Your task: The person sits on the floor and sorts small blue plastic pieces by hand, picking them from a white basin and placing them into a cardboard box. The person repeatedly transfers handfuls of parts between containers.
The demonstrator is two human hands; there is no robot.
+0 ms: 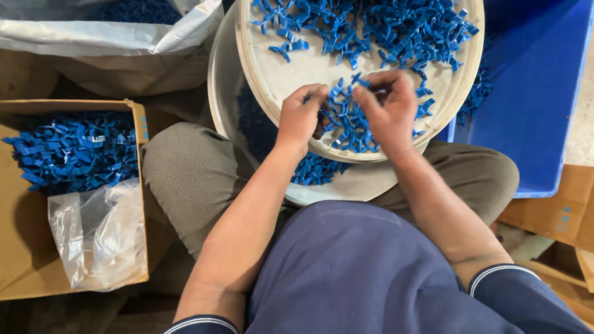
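I sit with two round white trays stacked on my lap: the upper tray (pixel 272 77) tilts over the lower tray (pixel 223 93), and both hold small blue plastic clips (pixel 408 28), far too many to count. My left hand (pixel 301 116) is curled at the near rim of the upper tray, fingers pinched on a few clips from the pile (pixel 352 124) lying between my two hands. My right hand (pixel 390 108) is bent over the same pile, fingertips closed on clips, though how many each hand grips I cannot tell. On my left stands one cardboard box (pixel 12 204) with a heap of the same clips (pixel 74 151) and one crumpled clear plastic bag (pixel 102 235). Above it sits one grey sack (pixel 105 31), open. On my right is one blue plastic crate (pixel 538 93)
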